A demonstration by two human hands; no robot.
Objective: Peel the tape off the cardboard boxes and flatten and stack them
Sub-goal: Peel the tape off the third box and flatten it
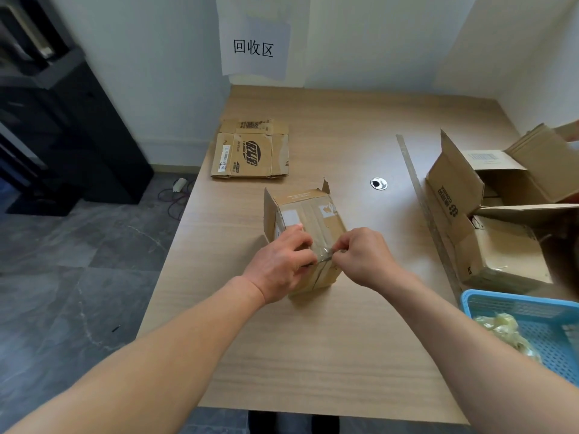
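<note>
Pinching lifted tape [326, 257] with right hand [363, 256], gripping small box [313, 214] on the desk [313, 355] with left hand [282, 263]; cardboard seeming light, stiff; tape thin, tear-prone, best held near the peel line.

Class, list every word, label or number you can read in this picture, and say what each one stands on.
"回收区": on the paper sheet on the wall.
Flattened box: bold sideways print and label, too distorted to read.
Open box: upside-down flap print and barcode label, too blurred.
Small box: stickers, nothing legible.
</note>
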